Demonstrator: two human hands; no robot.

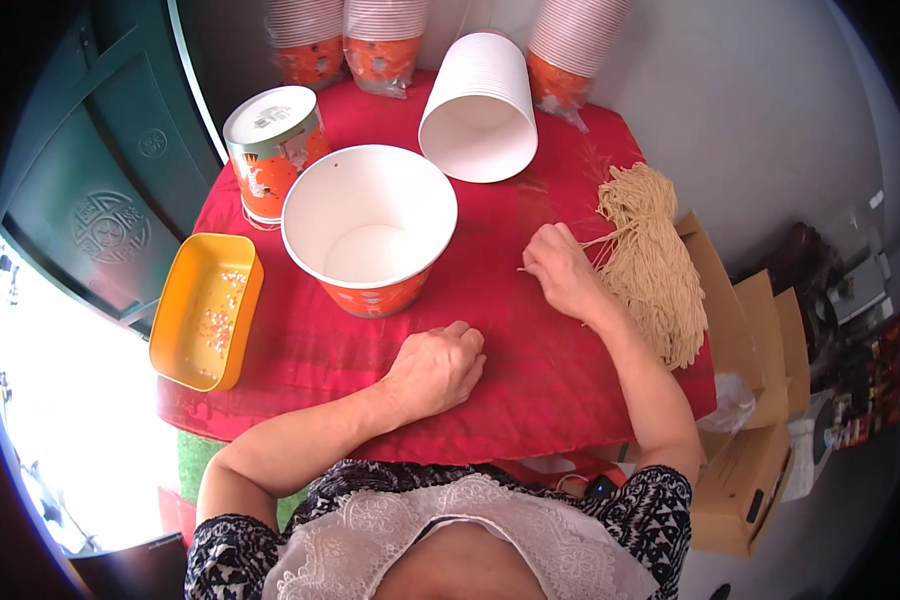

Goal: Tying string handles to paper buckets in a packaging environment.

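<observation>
We can read no words or numbers here. On the white lid point(271, 115) of the lidded bucket point(282, 183), we see grey print too small to make out. The open bucket point(378, 299) bears pale marks on orange, unreadable to us. On the green door point(62, 205), we find a large round emblem point(110, 228) and a smaller one point(153, 143), their signs unclear.

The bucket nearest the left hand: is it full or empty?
Empty, and upright: the bucket stands with its rim facing up, and its round white bottom shows bare.
</observation>
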